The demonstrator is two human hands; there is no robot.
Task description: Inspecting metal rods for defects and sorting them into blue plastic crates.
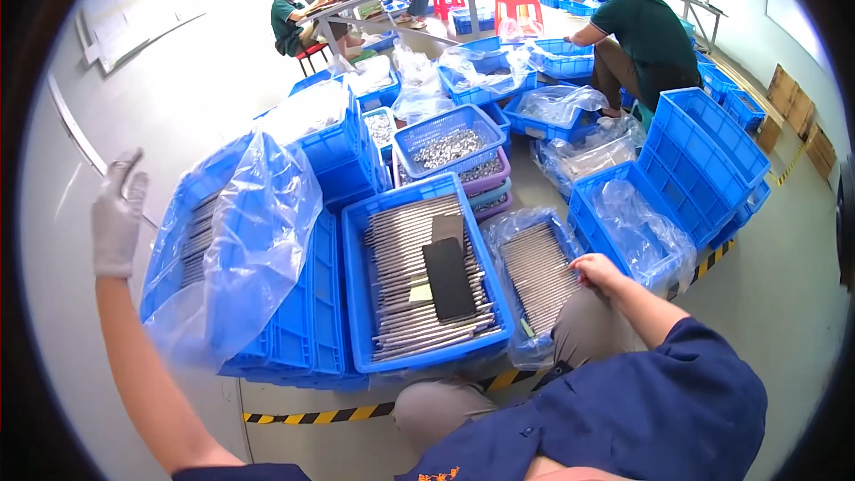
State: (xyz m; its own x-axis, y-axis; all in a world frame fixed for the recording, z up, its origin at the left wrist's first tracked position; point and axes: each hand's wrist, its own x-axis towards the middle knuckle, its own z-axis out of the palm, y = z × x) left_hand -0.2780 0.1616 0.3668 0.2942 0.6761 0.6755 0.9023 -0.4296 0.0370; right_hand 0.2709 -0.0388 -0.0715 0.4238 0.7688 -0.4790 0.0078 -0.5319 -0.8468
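Observation:
My left hand (119, 218), in a white glove, is raised at the far left, beside the wall, its fingers stretched out and nothing in it. My right hand (598, 271) is bare and held above my right knee with the fingers curled; what they hold, if anything, is too small to make out. In front of me a blue crate (350, 289) bears rows of metal rods (401, 254). A black phone (449, 281) and a yellow paper slip (420, 292) lie on the rods. Close to my right hand, a plastic-lined crate holds more thin rods (539, 276).
A stack of blue crates covered by a clear plastic bag (267, 214) stands left. Beyond is a basket of small metal parts (450, 150). Blue crates (704, 151) are stacked right. A co-worker (637, 44) sits at the back right; others sit farther off. Striped tape (356, 413) crosses the floor.

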